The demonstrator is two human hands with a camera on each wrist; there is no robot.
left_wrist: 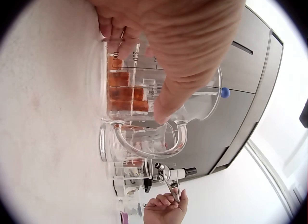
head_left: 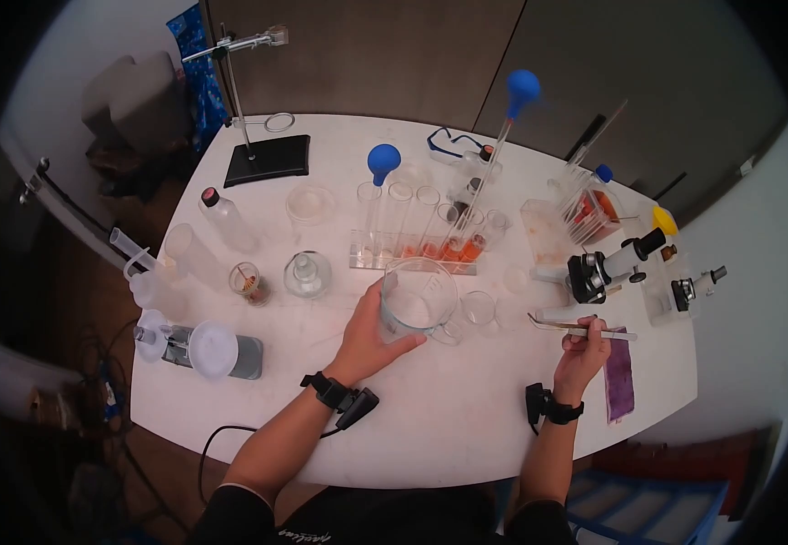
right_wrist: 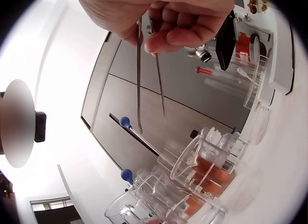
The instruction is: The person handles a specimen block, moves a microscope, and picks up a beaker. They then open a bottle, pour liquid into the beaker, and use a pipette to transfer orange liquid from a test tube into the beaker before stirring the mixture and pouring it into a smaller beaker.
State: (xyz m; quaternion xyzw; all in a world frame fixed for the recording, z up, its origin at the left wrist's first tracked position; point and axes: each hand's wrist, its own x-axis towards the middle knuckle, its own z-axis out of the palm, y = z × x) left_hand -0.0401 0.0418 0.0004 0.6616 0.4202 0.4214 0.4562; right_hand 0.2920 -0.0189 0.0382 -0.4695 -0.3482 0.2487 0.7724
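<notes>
My left hand [head_left: 364, 338] grips a clear glass measuring cup [head_left: 419, 295] from its left side, thumb along the near wall. In the left wrist view the cup's base is at the tabletop, and its looped handle [left_wrist: 179, 147] points toward the right hand. Part of the left fingers is hidden behind the palm. My right hand [head_left: 581, 359] holds metal tweezers [right_wrist: 139, 84] up over the table's right side. The two tweezer arms stand apart with nothing between their tips. A small glass beaker [head_left: 478, 307] sits just right of the measuring cup.
Behind the cup, a clear rack [head_left: 367, 262] holds several test tubes, some with orange-red contents. Microscopes [head_left: 605, 272] and a purple cloth [head_left: 619, 377] are at right. A flask [head_left: 307, 275], toothpick jar [head_left: 249, 284], balance [head_left: 247, 356] and retort stand [head_left: 267, 161] are at left.
</notes>
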